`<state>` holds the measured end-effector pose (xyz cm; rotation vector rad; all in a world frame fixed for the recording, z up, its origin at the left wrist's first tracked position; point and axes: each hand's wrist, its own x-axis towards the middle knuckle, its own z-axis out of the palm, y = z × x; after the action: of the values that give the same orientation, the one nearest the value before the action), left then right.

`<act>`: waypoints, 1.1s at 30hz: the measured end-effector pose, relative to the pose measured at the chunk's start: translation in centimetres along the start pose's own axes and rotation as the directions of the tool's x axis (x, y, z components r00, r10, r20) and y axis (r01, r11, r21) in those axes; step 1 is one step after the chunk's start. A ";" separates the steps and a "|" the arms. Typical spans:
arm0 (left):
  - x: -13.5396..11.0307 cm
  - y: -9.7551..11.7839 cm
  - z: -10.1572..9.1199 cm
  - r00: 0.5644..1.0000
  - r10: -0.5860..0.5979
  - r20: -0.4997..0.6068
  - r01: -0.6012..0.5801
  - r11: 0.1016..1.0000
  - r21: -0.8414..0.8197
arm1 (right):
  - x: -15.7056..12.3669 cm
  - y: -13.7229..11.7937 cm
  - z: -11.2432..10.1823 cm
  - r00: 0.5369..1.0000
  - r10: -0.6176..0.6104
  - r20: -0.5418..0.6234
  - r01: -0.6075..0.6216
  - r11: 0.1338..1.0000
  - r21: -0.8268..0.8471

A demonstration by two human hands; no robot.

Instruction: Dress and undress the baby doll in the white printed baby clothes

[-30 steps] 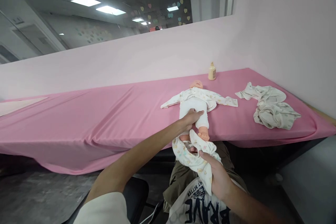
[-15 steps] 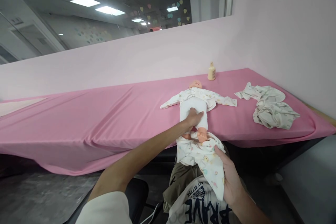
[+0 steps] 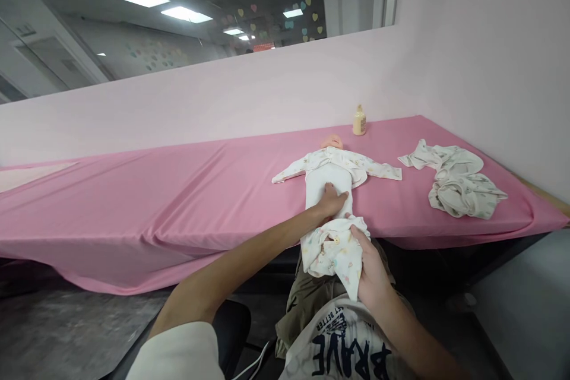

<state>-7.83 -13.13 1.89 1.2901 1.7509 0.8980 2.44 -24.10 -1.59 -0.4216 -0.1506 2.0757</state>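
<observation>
A baby doll (image 3: 323, 181) lies on its back on the pink-covered table, its body white. A printed baby top (image 3: 329, 157) covers its chest, both sleeves spread sideways. At the doll's lower body my left hand (image 3: 330, 202) is closed around the hip and upper leg area; some of its fingers are hidden. White printed baby pants (image 3: 336, 249) hang at the table's front edge, over the doll's feet, which no longer show apart from a small patch in an opening. My right hand (image 3: 371, 270) grips the pants at their right side, thumb on top.
A pump bottle (image 3: 359, 121) stands behind the doll near the wall. Crumpled baby clothes (image 3: 465, 184) lie at the right on the pink tablecloth (image 3: 200, 190). A dark chair (image 3: 231, 332) is at the lower left, and a window (image 3: 178, 18) runs above the wall.
My right hand has moved up and slightly left, drawing the pants up over the doll's feet and lower legs. My left hand stays nearly where it was on the doll.
</observation>
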 end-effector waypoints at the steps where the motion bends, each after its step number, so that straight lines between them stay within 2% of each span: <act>1: -0.5 0.4 -0.4 0.999 -0.024 0.023 0.023 1.000 0.017 | 0.3 -0.1 0.2 1.000 -0.011 0.012 0.011 1.000 -0.004; 3: -2.2 1.0 -1.7 0.996 -0.031 0.087 0.027 0.999 0.045 | 0.7 -0.2 0.6 1.000 -0.009 0.027 0.010 1.000 -0.009; 5: -4.8 1.2 -3.1 0.986 0.061 0.157 -0.073 0.995 0.073 | 0.7 -0.4 1.1 1.000 0.016 0.025 -0.016 1.000 -0.010; 6: -6.4 1.1 -3.7 0.976 0.140 0.169 -0.158 0.983 0.098 | 0.7 -0.6 1.3 1.000 0.026 0.018 -0.025 1.000 -0.006; 8: -9.6 0.5 -4.7 0.912 0.332 0.242 -0.383 0.901 0.206 | 0.5 -0.7 1.6 0.999 0.040 0.004 -0.040 0.999 -0.002; 10: -12.3 -0.5 -4.9 0.850 0.422 0.316 -0.511 0.807 0.297 | 0.3 -0.8 1.8 1.000 0.029 -0.006 -0.029 0.999 -0.019; 13: -13.9 -2.1 -4.1 0.839 0.460 0.293 -0.543 0.745 0.387 | 0.3 -0.8 1.8 1.000 -0.015 -0.007 0.015 0.999 -0.031; 17: -12.6 -3.0 -3.4 0.836 0.528 0.150 -0.545 0.768 0.336 | 0.4 -0.8 1.7 1.000 -0.004 -0.009 0.004 1.000 0.007; 19: -11.6 -2.7 -3.7 0.854 0.508 0.113 -0.518 0.810 0.273 | 0.4 -0.8 1.7 1.000 0.011 -0.001 -0.011 1.000 -0.001; 25: -9.3 -2.3 -5.4 0.939 0.309 0.152 -0.317 0.948 0.027 | 0.4 -0.7 1.5 0.998 0.037 0.054 -0.037 0.999 -0.002; 28: -7.8 -2.9 -5.8 0.945 0.299 0.135 -0.312 0.946 0.088 | 0.5 -0.5 1.6 0.993 0.079 0.090 -0.080 0.997 0.006; 30: -6.9 -3.3 -5.6 0.908 0.410 0.085 -0.418 0.874 0.247 | 0.5 -0.4 1.8 0.993 0.076 0.094 -0.076 0.997 0.003; 33: -6.0 -3.6 -5.3 0.775 0.630 0.060 -0.560 0.639 0.527 | 0.6 -0.3 2.1 0.995 0.052 0.080 -0.052 0.999 0.007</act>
<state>-12.92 -20.28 2.17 2.3243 1.7444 0.8930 1.67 -23.31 0.29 -0.3403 -0.1798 2.1450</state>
